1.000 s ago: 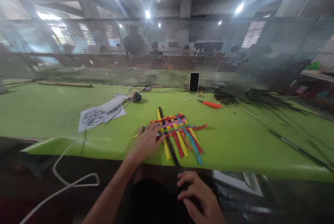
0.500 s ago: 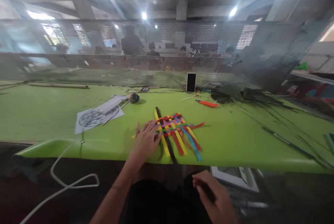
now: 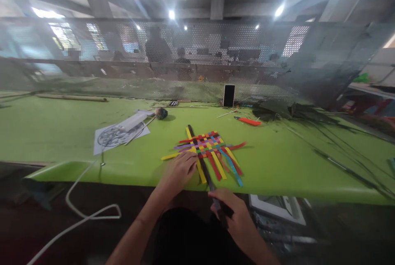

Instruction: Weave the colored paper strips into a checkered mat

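Observation:
A mat of woven coloured paper strips lies near the front edge of the green table. My left hand rests on the table at the mat's near left corner, fingers curled on the strip ends. My right hand is below the table edge, closed around the near end of a long black strip that runs up through the mat.
A printed sheet and a small ball of twine lie to the left. An orange knife, a standing phone and dark leaves are at the back right. A white cable hangs off the front. People sit behind a perforated screen.
My left hand slid from on top of the mat toward its near edge. My right hand rose from my lap and took hold of the black strip's end.

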Tool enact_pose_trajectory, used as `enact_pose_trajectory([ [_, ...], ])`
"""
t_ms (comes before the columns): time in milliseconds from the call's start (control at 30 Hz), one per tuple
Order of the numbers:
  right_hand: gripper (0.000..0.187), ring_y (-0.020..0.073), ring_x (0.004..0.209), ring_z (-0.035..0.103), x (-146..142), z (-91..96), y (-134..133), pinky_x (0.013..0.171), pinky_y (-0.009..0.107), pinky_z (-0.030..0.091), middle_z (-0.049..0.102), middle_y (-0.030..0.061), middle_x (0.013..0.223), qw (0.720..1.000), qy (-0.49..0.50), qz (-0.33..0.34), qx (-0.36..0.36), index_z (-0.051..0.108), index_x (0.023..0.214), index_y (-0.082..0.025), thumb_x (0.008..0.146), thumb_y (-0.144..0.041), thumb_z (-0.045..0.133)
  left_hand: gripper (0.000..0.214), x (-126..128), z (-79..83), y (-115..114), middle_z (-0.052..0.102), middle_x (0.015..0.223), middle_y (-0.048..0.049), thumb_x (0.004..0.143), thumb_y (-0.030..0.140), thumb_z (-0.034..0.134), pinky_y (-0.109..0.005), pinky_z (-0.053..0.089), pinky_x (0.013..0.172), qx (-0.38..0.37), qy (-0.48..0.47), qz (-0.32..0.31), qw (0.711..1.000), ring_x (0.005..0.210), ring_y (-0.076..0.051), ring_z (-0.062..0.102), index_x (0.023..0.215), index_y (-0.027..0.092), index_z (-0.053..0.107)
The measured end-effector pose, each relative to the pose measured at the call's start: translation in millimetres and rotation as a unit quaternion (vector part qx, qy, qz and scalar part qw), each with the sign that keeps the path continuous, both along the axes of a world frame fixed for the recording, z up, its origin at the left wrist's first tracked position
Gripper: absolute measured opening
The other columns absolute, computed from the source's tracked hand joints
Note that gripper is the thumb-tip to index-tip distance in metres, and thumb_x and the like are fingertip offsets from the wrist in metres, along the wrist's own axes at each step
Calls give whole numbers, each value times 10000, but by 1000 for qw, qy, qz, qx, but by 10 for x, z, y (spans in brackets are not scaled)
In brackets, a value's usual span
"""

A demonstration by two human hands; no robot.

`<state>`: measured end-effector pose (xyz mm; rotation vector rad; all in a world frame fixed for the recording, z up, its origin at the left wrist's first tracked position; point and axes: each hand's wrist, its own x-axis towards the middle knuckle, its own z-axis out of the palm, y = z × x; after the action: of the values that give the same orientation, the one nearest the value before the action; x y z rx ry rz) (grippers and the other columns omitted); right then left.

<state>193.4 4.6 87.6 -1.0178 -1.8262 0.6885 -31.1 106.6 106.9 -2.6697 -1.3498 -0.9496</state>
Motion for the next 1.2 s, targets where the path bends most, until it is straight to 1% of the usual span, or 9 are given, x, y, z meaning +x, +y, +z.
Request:
enact_pose_trajectory([
  [167,204,202,946,732,42,-55,-12,883,308,586,765,51,1039,1000,3,-12,6,751,1114,-274,929,-262,667,225,5,-14,27,736,1181,-68,990,181,526,-434,524,1060,7,-26,4,1000,1154,-245,654,1101,182,721],
  [333,177,178,900,732,87,-27,-42,835,262,581,765,48,992,1000,8,-4,23,761,1088,-252,944,-251,660,220,11,-46,33,747,1168,-72,978,154,541,-433,551,1018,19,-42,11,999,1114,-247,681,1072,182,739],
  [433,204,170,875,730,103,-10,-87,799,248,581,760,50,972,1000,11,12,25,758,1121,-244,948,-230,653,224,3,-53,36,749,1168,-71,978,147,542,-428,547,1029,22,-43,3,999,1115,-241,684,1066,186,744],
  [667,286,170,914,734,90,-89,-219,824,242,586,761,51,1011,999,7,28,17,767,1148,-246,885,-145,714,225,-19,-66,51,753,1160,-83,965,143,551,-467,546,1027,29,-46,-9,998,1128,-259,680,1064,180,749],
  [833,383,155,918,736,72,-97,-278,837,228,579,770,52,1012,999,2,39,28,770,1145,-231,866,-30,599,237,-52,-91,83,751,1182,-79,976,165,535,-465,527,1061,21,-62,-24,998,1162,-249,671,1096,177,739],
  [933,439,150,935,732,62,-57,-295,852,231,570,768,49,1007,999,-4,35,3,776,1114,-229,869,5,496,239,-72,-99,102,743,1201,-73,984,180,538,-460,509,1081,-5,-71,-37,997,1193,-241,652,1136,183,722],
  [1067,442,142,848,718,96,35,-277,794,232,567,758,32,938,999,-8,25,-24,763,1124,-241,895,-24,453,230,-69,-1,49,691,1285,-88,963,158,552,-454,486,1089,1,-59,-30,998,1256,-246,597,1120,188,717],
  [1133,427,134,791,708,132,86,-255,765,228,564,754,21,908,1000,-11,3,-15,755,1149,-250,920,-56,451,234,-51,113,-2,674,1304,-82,942,142,561,-468,481,1066,36,-41,3,999,1259,-265,570,1093,208,727],
  [1200,383,134,770,705,158,133,-226,756,230,566,757,21,912,1000,-15,-14,-11,753,1156,-254,956,-109,459,235,-19,237,-32,689,1258,-73,916,140,584,-486,474,1027,71,-16,60,996,1202,-288,568,1071,230,736],
])
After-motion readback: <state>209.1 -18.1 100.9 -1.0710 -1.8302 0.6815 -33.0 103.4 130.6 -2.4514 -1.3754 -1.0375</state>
